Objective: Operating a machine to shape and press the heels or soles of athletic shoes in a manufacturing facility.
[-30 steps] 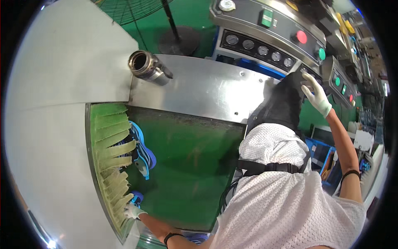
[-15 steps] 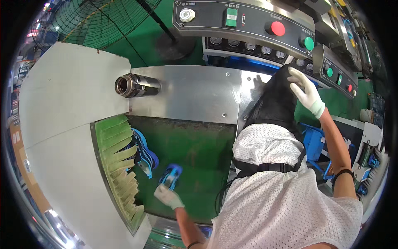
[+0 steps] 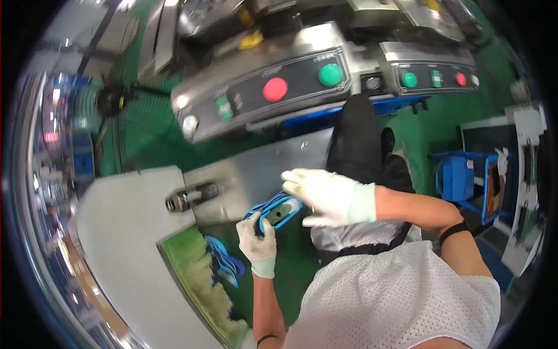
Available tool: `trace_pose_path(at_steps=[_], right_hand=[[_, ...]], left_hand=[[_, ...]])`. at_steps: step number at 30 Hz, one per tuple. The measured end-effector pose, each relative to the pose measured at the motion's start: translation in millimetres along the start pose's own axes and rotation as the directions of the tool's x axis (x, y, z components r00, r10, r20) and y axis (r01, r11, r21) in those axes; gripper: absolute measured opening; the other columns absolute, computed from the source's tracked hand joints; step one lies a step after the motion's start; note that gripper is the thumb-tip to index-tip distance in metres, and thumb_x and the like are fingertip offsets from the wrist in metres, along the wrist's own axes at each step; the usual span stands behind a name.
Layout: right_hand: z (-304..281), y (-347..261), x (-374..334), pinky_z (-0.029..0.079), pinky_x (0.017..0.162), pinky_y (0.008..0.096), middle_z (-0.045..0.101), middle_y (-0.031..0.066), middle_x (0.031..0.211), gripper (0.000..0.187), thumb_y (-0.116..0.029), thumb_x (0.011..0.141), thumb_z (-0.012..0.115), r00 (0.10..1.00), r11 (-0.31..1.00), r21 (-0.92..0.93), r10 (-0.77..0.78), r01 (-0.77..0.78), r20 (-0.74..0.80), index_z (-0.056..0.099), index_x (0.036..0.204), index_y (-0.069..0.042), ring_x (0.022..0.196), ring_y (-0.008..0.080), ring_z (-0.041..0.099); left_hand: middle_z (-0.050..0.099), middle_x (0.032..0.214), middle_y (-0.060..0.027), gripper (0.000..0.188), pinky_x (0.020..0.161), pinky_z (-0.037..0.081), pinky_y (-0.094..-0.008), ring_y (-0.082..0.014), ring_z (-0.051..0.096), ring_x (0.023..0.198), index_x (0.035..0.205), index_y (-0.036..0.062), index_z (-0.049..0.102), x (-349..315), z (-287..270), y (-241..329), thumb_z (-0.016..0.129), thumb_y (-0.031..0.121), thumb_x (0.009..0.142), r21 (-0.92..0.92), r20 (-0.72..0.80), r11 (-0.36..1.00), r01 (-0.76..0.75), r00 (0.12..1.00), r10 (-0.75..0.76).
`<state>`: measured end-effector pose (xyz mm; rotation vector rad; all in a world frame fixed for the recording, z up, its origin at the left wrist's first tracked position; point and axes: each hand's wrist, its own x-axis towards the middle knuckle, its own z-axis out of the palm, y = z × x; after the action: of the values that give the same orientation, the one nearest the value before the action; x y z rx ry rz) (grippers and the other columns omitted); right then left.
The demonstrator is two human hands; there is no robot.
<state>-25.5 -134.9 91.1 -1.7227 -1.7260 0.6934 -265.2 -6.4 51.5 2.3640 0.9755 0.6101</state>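
A blue shoe [image 3: 280, 213] with a greyish-green, holed underside and a white end is tilted up in my left hand [image 3: 257, 241]. That hand wears a white glove, its fingers closed on the shoe's near left side. My right hand [image 3: 325, 195], gloved too, hovers by the shoe's right end with its fingers stretched out; whether it touches the shoe I cannot tell. More blue footwear [image 3: 224, 260] lies on the green belt [image 3: 293, 262], beside the strip curtain [image 3: 195, 270].
A steel flask [image 3: 189, 198] lies on its side on the metal ledge [image 3: 253, 171]. A control panel [image 3: 261, 93] with coloured buttons crosses the far side. At left is a pale machine cover [image 3: 122, 232]; at right, a blue bin [image 3: 456, 177].
My left hand has lifted the blue shoe from the belt, up and to the right. My right hand has come down from my knee toward it. The head view has turned.
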Motion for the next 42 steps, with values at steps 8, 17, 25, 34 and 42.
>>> trace_pose_path(at_steps=[8,17,25,34,42], right_hand=[[-77,51,-97,0.058,0.089,0.0471,0.07,0.0195,0.114,0.068,-0.037,0.082,0.085,0.913,0.946,0.068,0.325,-0.318,-0.246,0.057,0.135,-0.005,0.103,0.0397,0.071],[-32,76,-276,0.051,0.093,0.0301,0.069,0.0039,0.113,0.056,-0.027,0.09,0.079,0.298,0.412,0.895,0.844,0.172,-0.446,0.062,0.132,0.006,0.101,0.0133,0.063],[-3,104,-337,0.052,0.086,0.0294,0.069,0.0031,0.113,0.084,-0.053,0.078,0.091,-0.005,0.251,0.853,0.96,0.457,-0.28,0.062,0.131,0.006,0.098,0.0105,0.063],[-13,128,-345,0.044,0.113,0.0375,0.059,0.0115,0.147,0.111,-0.05,0.073,0.095,-0.046,0.244,0.747,0.96,0.618,-0.275,0.043,0.153,0.008,0.129,0.0193,0.058],[10,121,-337,0.05,0.098,0.0326,0.067,0.0038,0.126,0.093,-0.06,0.08,0.087,-0.086,0.329,0.831,0.942,0.449,-0.326,0.057,0.139,0.005,0.11,0.0113,0.061]], left_hand=[[0.068,0.104,-0.0083,0.02,0.074,0.053,-0.0276,-0.0148,0.064,0.083,0.111,0.0001,0.071,124,76,196,0.07,-0.002,0.092,-0.516,0.24,0.745,-0.423,0.764,0.599],[0.054,0.145,-0.0222,0.068,0.109,0.047,-0.0422,-0.0333,0.057,0.129,0.151,-0.0004,0.046,276,213,397,0.079,0.012,0.092,-0.497,0.094,0.447,-0.744,0.466,0.88],[0.054,0.151,-0.0235,0.069,0.116,0.039,-0.0363,-0.0295,0.054,0.137,0.157,-0.0044,0.04,421,402,480,0.069,0.025,0.101,-0.569,0.376,0.781,-0.258,0.763,0.526],[0.07,0.1,-0.0066,0.018,0.078,0.055,-0.0301,-0.0155,0.063,0.084,0.121,0.0069,0.068,489,497,498,0.063,0.015,0.106,-0.328,0.062,0.698,-0.636,0.723,0.688],[0.07,0.116,-0.0095,0.028,0.09,0.055,-0.032,-0.0163,0.065,0.1,0.129,0.0011,0.064,387,357,521,0.059,0.021,0.11,-0.779,-0.151,0.43,-0.455,0.803,0.577]])
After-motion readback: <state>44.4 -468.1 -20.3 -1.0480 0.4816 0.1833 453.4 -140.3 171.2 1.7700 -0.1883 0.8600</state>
